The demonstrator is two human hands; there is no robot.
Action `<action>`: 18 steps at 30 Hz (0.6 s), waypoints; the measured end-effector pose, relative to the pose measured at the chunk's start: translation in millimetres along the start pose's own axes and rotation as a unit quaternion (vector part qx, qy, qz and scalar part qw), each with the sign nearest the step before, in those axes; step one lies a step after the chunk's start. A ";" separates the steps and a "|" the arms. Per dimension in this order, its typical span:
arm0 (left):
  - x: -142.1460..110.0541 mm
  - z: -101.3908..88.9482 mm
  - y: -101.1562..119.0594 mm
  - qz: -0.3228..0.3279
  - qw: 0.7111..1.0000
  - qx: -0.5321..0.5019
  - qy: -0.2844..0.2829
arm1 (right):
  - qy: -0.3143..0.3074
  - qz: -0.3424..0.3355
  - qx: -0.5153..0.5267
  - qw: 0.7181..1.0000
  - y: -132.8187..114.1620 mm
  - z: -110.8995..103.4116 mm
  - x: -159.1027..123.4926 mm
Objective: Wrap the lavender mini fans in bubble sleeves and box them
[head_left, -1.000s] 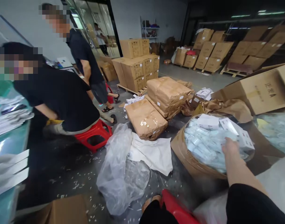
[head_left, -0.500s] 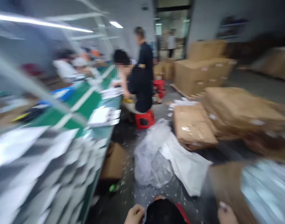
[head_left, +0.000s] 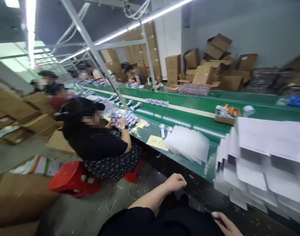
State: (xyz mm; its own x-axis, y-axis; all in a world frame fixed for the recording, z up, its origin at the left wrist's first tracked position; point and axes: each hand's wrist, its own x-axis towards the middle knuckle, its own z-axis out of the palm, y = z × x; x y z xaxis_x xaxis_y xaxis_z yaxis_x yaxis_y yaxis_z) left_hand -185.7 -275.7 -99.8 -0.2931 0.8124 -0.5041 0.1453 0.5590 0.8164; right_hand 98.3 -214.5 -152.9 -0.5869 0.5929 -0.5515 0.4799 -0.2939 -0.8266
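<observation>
My left hand [head_left: 175,182] rests low over my knee, its fingers curled into a loose fist with nothing visible in it. My right hand [head_left: 225,223] shows only partly at the bottom edge, beside my dark trousers; a thumb and finger stick out and seem to pinch something small and dark that I cannot make out. Just ahead runs the green conveyor table [head_left: 189,121]. A fan of translucent plastic bags [head_left: 188,145] lies on its near edge, and stacks of white folded cartons [head_left: 265,160] sit to the right, closest to my right hand.
A person in black [head_left: 98,144] sits on a red stool [head_left: 71,177] at the table on my left, handling small silver parts. More people work farther along. Cardboard boxes [head_left: 214,65] pile up behind the table and at the left. A small open box [head_left: 225,114] sits on the belt.
My view has swung far round, from the floor with bags and brown parcels to the green table. My right hand has left the bin of white packets and dropped beside my leg.
</observation>
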 end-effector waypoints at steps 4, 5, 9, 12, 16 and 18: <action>41.2 -110.8 0.2 -0.041 0.972 -0.086 0.215 | -0.095 -0.055 -0.020 0.994 -116.0 71.1 69.3; 60.2 -138.4 5.8 -0.041 0.965 -0.079 0.245 | -0.101 -0.051 -0.012 0.993 -138.7 86.5 84.2; 150.5 -214.4 33.0 -0.048 0.953 -0.036 0.297 | -0.087 -0.021 0.030 0.996 -187.9 135.5 131.6; 199.5 -229.5 44.2 -0.066 0.960 -0.014 0.272 | -0.070 0.009 0.061 0.996 -192.0 158.1 150.3; 212.5 -236.4 46.2 -0.086 0.967 -0.021 0.239 | -0.018 0.044 0.120 0.992 -195.5 161.5 152.8; 201.6 -237.5 48.3 -0.074 0.971 -0.047 0.223 | 0.013 0.054 0.168 0.984 -205.9 153.8 150.5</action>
State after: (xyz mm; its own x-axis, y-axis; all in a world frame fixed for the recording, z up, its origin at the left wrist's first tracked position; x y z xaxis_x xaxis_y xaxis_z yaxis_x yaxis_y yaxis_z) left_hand -462.2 -124.4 -95.1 -0.6876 0.5597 -0.4625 -0.0102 0.6294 0.7770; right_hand -189.1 -180.0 -83.0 -0.5242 0.5625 -0.6394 0.2939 -0.5853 -0.7557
